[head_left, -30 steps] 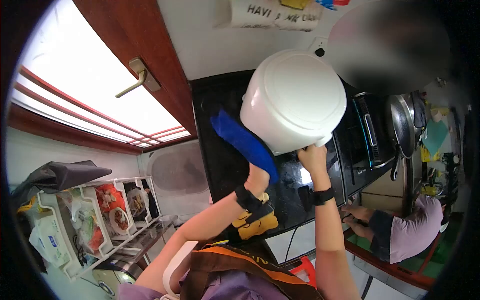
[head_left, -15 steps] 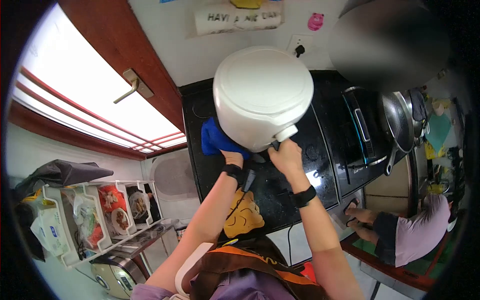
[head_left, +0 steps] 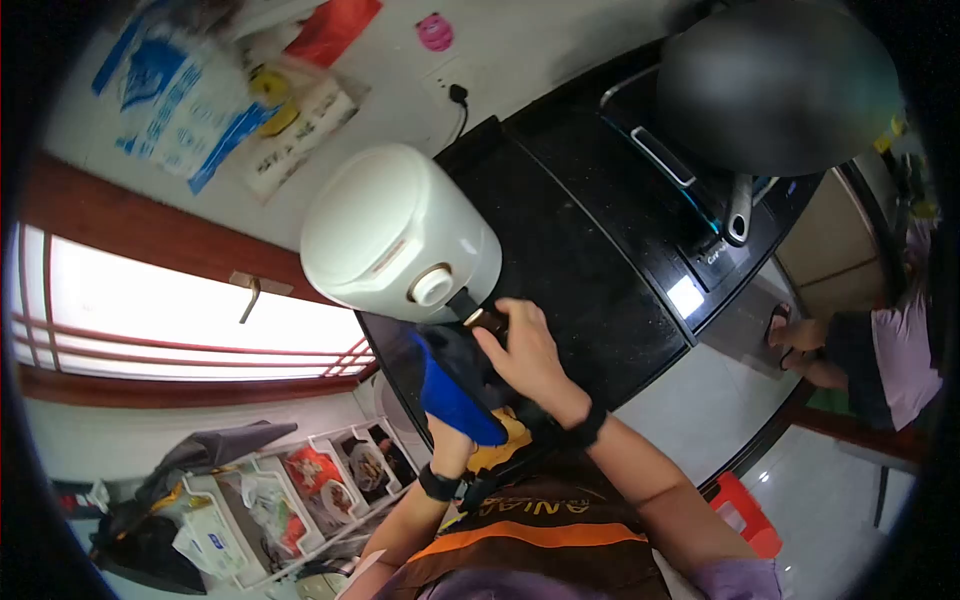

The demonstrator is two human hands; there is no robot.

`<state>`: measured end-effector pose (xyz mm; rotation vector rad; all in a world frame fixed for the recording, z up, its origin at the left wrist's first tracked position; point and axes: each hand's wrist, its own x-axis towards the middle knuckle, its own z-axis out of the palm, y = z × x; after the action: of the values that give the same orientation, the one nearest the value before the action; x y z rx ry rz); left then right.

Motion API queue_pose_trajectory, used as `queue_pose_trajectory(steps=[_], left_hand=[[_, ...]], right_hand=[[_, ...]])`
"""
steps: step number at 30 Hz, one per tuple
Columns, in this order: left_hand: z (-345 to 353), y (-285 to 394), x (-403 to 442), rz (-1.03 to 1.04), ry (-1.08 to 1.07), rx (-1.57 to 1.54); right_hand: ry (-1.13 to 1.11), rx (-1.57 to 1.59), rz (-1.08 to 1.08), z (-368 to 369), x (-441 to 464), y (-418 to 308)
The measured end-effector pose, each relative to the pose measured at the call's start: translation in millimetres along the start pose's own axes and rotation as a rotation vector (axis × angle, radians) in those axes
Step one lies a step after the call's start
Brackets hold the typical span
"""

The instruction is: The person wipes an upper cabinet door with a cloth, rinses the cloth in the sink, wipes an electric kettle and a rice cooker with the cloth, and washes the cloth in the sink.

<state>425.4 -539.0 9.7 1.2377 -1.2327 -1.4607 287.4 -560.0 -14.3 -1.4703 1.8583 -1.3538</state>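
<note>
A white rounded appliance [head_left: 385,235] with a round knob and a dark handle stands upright on the black counter [head_left: 560,250], near the wall. My right hand [head_left: 525,355] is at the brown end of that handle, with its thumb and fingers round it. Below the appliance, my left hand [head_left: 450,447] holds a blue cloth [head_left: 455,400], which partly covers the fingers. A yellow cloth [head_left: 502,440] lies at the counter's front edge, partly hidden behind the blue cloth.
A stove [head_left: 670,210] and a pan handle [head_left: 739,212] are at the right. A plug [head_left: 458,93] sits in the wall socket. Storage baskets [head_left: 300,500] stand lower left. Another person [head_left: 860,360] is at the far right.
The view has turned and shifted to the right. The appliance now shows its knob and handle. The blue cloth has come away from its side, nearer the counter's front edge.
</note>
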Motion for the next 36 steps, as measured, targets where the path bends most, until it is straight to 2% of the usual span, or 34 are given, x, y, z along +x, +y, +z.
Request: queue_pose_trajectory(steps=[1,3,4,5,6,7,9,10,11,12,13,15,17,18,19,21,22,23,25,27,29,31,33,35,36], left_hand=[[2,4,-6,0.057,-0.091,0.397],[21,15,-11,0.593,-0.379,1.127],[45,25,-4,0.505,-0.489,0.8],[47,11,4,0.754,-0.621,0.905],[55,12,7,0.624,-0.725,0.964],[62,15,11,0.496,-0.828,1.019],[72,25,15,0.533,-0.848,1.071],[75,32,16,0.557,-0.86,1.117],[72,41,15,0.557,-0.863,1.125],[62,52,11,0.508,-0.786,0.881],[49,60,8,0.46,-0.703,0.64],[-10,33,10,0.382,-0.239,0.495],[-66,38,40,0.484,0.337,0.594],[-93,47,65,0.489,0.404,0.467],[-110,58,87,0.493,0.471,0.34],[-95,99,126,0.367,0.283,0.139],[-95,109,143,0.227,0.157,-0.001],[-93,116,152,0.042,0.127,-0.125],[-90,120,160,-0.008,0.126,-0.025],[-89,117,162,0.006,0.163,-0.079],[-93,114,160,-0.011,0.162,-0.1],[-97,114,158,-0.049,0.17,-0.106],[-100,113,154,-0.047,0.209,-0.079],[-97,114,153,-0.035,0.195,-0.044],[-99,113,152,-0.03,0.192,-0.043]], right_hand=[[-0.027,0.126,0.103,-8,-17,9],[-0.21,0.492,0.411,-16,-47,30],[-0.168,0.955,0.762,-29,-50,23],[-0.115,1.418,1.107,-43,-50,16],[-0.186,1.61,1.254,-44,-54,37],[-0.165,1.676,1.307,-55,-47,38],[-0.107,1.756,1.094,-47,-42,58],[-0.104,1.763,1.091,-48,-36,66],[-0.181,1.675,0.821,-48,-23,77],[-0.249,1.572,0.559,-51,-7,82],[-0.246,1.581,0.553,-60,14,84],[0.031,0.095,-0.409,-91,56,73],[-0.121,1.684,0.528,-88,86,28],[-0.069,1.484,0.274,-34,105,55],[-0.181,0.939,0.277,-43,122,26],[0.202,0.578,-0.327,22,156,13],[0.139,0.602,-0.263,32,172,16],[0.07,0.624,-0.197,41,189,22],[-0.23,0.849,0.102,62,212,67],[-0.274,0.736,0.166,104,204,135],[-0.241,0.701,0.228,102,180,139],[-0.055,0.645,-0.038,82,159,107],[-0.064,0.705,-0.335,36,175,47],[-0.217,0.758,-0.337,29,215,25],[-0.389,0.843,-0.247,35,237,27]])
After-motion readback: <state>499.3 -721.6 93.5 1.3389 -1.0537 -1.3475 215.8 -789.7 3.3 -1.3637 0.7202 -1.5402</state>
